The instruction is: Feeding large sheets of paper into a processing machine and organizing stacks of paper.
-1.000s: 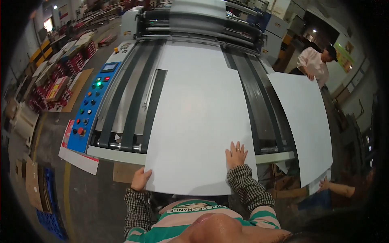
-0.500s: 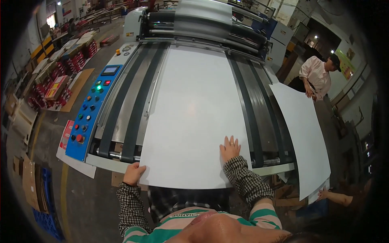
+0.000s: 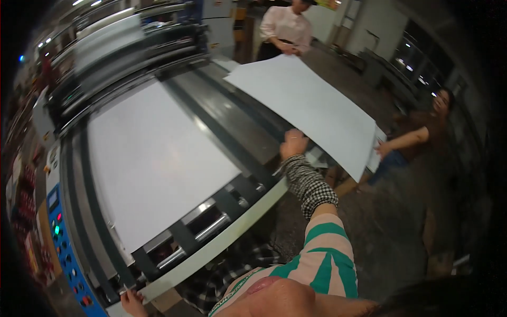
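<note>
A large white sheet [image 3: 158, 164] lies on the dark belts of the feeding machine, its far end close to the rollers. My right hand [image 3: 294, 143] reaches over the machine's right side, close to the edge of a second white sheet [image 3: 311, 105]; its fingers are loosely bent and seem to hold nothing. That second sheet hangs at the machine's right, held by two co-workers at its far and near ends. Low at the left, my left hand [image 3: 133, 303] is by the machine's front edge, partly cut off, its fingers blurred.
A blue control panel [image 3: 68, 259] with buttons and a small screen runs along the machine's left side. Dark rollers [image 3: 132, 68] span its far end. One co-worker in a pale shirt [image 3: 285, 29] stands at the back; another in dark clothes [image 3: 417, 140] is at the right.
My view has swung right. My right hand has left the sheet on the belts and moved toward the held sheet; my left hand has let go of the corner. The belt sheet has advanced toward the rollers.
</note>
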`<state>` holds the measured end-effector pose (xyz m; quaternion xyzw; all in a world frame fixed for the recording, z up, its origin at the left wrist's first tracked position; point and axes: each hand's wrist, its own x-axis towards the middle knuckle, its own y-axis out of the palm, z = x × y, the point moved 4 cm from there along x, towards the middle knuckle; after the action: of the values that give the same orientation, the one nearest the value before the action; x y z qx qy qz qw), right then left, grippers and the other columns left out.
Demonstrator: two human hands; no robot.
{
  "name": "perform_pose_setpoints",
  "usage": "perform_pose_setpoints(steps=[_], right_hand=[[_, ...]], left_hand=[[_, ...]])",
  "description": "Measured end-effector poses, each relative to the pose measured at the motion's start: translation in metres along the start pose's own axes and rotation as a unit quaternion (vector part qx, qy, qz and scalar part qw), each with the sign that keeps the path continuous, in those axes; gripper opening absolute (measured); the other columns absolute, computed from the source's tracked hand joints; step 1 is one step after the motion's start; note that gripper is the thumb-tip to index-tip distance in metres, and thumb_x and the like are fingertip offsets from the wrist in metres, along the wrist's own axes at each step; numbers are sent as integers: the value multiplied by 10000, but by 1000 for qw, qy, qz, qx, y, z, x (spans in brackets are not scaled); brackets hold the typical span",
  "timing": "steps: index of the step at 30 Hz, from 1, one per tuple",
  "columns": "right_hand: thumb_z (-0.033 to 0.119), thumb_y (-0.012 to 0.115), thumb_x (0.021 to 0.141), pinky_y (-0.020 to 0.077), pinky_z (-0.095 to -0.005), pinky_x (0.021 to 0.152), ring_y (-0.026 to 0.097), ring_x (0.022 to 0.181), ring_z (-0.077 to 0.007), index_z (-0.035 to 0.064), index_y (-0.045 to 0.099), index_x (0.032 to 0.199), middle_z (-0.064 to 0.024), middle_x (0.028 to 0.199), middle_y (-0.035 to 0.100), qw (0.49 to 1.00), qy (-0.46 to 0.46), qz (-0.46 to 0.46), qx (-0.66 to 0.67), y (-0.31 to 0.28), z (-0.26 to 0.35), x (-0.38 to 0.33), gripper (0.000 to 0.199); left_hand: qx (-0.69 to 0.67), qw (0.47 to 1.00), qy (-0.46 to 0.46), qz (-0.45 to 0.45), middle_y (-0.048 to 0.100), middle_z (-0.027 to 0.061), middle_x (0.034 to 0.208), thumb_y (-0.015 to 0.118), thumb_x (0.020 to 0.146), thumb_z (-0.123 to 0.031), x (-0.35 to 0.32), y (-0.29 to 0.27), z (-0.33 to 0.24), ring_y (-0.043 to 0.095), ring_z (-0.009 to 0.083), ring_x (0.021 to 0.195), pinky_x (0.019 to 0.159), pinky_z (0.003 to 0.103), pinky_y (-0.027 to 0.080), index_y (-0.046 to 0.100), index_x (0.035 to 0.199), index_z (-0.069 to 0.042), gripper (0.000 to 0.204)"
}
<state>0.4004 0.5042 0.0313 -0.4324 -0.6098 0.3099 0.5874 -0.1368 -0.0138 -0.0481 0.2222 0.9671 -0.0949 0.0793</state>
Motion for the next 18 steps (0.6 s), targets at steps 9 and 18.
perform_pose_setpoints(steps=[9, 18], right_hand=[[188, 495, 740, 421, -419, 682, 512, 846, -284, 22, 561, 900, -138, 905, 528, 974, 74, 211, -39, 53, -128, -61, 239], [86, 455, 747, 411, -398, 717, 514, 786, -350, -44, 522, 687, -203, 859, 547, 752, -119, 80, 643, -83, 186, -217, 158]], left_hand=[[-36, 962, 20, 271, 511, 31, 676, 511, 798, -139, -31, 177, -61, 465, 73, 533, 453, 179, 376, 501, 904, -9, 168], [257, 856, 173, 414, 582, 88, 788, 507, 746, -102, -133, 292, -40, 537, 147, 706, 607, 284, 433, 512, 1006, 24, 289]])
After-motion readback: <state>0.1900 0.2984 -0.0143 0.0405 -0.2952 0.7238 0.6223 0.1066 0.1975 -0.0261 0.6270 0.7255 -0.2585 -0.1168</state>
